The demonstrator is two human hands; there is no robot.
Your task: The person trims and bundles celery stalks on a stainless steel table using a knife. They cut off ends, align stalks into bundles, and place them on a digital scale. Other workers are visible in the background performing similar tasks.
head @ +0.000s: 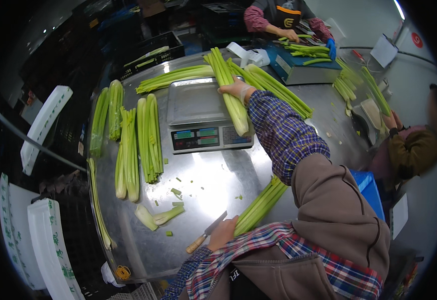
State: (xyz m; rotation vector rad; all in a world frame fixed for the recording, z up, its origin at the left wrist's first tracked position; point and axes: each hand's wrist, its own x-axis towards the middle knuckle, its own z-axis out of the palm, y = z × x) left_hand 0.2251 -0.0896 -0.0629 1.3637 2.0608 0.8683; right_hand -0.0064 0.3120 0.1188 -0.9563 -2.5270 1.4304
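My right hand (235,90) grips a celery bunch (226,80) over the right side of a digital scale (196,101); the bunch's root end hangs over the keypad. Nearer my body, my left hand (221,233) rests on the steel table (199,195) at the base of another celery bunch (258,210) and seems closed around it. Touching or just beside that hand lies a knife (205,232) with a wooden handle. More celery bunches lie left of the scale (150,138), behind it (177,77) and to its right (278,90). Celery stubs (169,215) lie between.
Across the table a person (293,22) handles celery stalks on a blue box (301,67); another person (410,146) holds celery at the right. A black crate (154,54) stands behind the table, a blue container (370,193) to the right. Rubber bands (122,272) lie at the near-left corner.
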